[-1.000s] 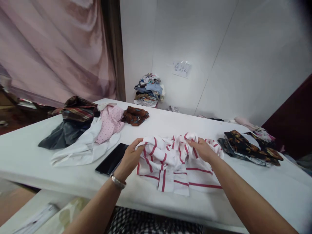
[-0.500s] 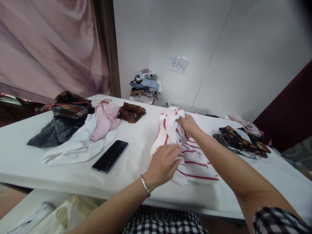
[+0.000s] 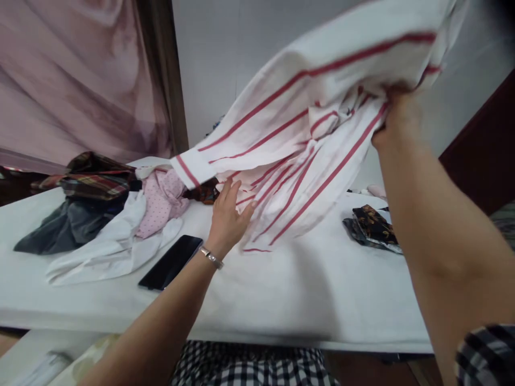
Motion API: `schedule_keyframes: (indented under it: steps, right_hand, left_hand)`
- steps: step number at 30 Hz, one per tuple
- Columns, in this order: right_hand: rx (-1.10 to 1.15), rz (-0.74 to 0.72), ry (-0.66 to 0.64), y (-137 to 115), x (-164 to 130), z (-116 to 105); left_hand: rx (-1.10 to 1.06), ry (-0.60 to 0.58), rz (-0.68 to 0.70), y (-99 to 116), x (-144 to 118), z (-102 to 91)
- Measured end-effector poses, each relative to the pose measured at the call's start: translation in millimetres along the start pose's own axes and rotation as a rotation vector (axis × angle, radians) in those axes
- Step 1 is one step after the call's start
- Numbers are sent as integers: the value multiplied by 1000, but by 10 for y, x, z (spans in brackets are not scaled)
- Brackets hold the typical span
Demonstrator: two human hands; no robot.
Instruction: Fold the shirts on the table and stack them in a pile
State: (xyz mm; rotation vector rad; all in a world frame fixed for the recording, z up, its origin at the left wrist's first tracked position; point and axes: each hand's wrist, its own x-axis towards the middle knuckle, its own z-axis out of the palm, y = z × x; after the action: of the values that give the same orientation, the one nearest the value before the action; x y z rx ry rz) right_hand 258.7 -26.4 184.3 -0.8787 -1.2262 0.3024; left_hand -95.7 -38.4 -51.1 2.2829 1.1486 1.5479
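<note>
Striped shirt [image 3: 306, 134], white with red stripes, being held aloft above bench [image 3: 306, 289], lower edge hanging close to bench top. Right hand [image 3: 396, 126] being kept clenched on bunched upper part of shirt. Left hand [image 3: 228, 217] open, fingers [image 3: 231, 190] being laid flat against hanging underside of shirt, nothing gripped. Black phone [image 3: 171, 262] lying on bench just beside left wrist. Heap of garments [image 3: 104, 214] lying at left; dark floral cloth [image 3: 372, 228] lying at right, partly hidden by right arm.
</note>
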Motion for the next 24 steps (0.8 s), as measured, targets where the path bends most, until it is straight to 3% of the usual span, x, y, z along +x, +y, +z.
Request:
schedule_keyframes:
  steps: [2, 4, 9, 11, 13, 17, 24]
  right_hand:
    - [-90, 222, 333, 333, -276, -242]
    - [-206, 534, 470, 693, -728, -406]
    - [-259, 908, 436, 1427, -2037, -743]
    - [-261, 1030, 405, 1605, -2456, -871]
    - [-254, 1115, 380, 1715, -2761, -969]
    - [-216, 1206, 347, 1781, -3021, -1033]
    - [-172, 1243, 251, 1852, -2856, -879]
  left_hand:
    - [5, -57, -64, -48, -73, 43]
    - [8, -145, -118, -130, -193, 124]
    - [77, -437, -202, -404, -448, 290]
    - [148, -519, -291, -468, -521, 323]
    - [186, -581, -293, -479, -603, 355]
    - [242, -634, -131, -373, -833, 436]
    - [325, -638, 70, -189, -1134, 541]
